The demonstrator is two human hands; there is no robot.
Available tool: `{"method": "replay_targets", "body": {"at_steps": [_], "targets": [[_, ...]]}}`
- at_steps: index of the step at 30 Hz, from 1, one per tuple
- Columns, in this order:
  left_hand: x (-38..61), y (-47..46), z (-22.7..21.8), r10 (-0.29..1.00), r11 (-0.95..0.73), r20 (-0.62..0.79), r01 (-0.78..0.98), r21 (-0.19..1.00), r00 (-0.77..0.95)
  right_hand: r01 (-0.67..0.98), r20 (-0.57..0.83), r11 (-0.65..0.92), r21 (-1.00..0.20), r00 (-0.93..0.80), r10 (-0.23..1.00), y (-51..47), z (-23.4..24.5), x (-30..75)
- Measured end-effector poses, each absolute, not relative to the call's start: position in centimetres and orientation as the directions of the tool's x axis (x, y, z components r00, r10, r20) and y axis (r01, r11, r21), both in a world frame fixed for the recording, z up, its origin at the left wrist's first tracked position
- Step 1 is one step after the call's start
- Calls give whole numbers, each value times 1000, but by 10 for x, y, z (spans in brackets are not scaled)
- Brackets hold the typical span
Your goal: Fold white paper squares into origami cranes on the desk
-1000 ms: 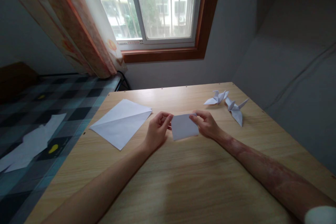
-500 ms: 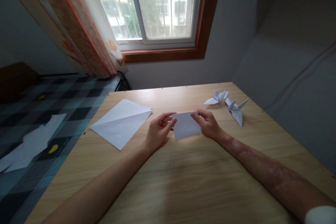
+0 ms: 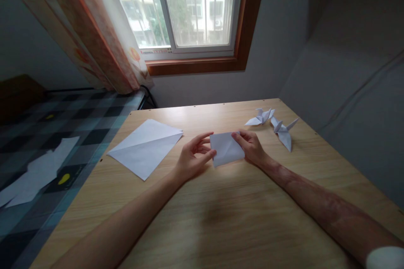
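A small folded square of white paper (image 3: pixel 227 149) is held just above the wooden table, in front of me. My right hand (image 3: pixel 249 143) pinches its upper right corner, thumb on the front face and fingers behind. At the left edge of the square, my left hand (image 3: pixel 196 155) has its fingers and thumb spread apart, with the thumb tip touching the paper's lower left edge. A faint diagonal crease runs across the square. Two white paper cranes, one farther back (image 3: pixel 261 117) and one nearer (image 3: pixel 284 134), stand beyond my right hand.
A larger creased white paper sheet (image 3: pixel 147 151) lies on the table (image 3: pixel 202 218), left of my hands. To the left is a bed with a checked cover (image 3: pixel 91 113) and cut white paper (image 3: pixel 41 172) on it. A window (image 3: pixel 198 8) and curtain (image 3: pixel 104 29) are behind the table.
The folded paper has shifted slightly right and up with my right hand. My left hand has loosened from its pinch, its thumb moving down along the paper's edge and its fingers opening.
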State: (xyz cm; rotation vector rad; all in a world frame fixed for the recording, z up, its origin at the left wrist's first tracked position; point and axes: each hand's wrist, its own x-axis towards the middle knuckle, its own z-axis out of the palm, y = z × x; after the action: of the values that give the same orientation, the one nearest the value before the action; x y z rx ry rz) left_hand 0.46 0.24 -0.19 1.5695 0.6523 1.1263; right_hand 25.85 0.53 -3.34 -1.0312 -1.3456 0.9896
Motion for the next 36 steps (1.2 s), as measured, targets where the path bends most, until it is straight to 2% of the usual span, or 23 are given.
{"method": "replay_targets", "body": {"at_steps": [10,19,36], "targets": [[7,3,-6,898,-267,270,-57,962,347,64,280,278,-958,12,960,3,-31,258],[9,4,-6,927,-258,257,-33,966,273,221,368,367,-904,-38,929,-4,-16,257],[7,7,-3,927,-286,257,70,956,272,321,427,451,-833,-147,892,-5,-15,255]]}}
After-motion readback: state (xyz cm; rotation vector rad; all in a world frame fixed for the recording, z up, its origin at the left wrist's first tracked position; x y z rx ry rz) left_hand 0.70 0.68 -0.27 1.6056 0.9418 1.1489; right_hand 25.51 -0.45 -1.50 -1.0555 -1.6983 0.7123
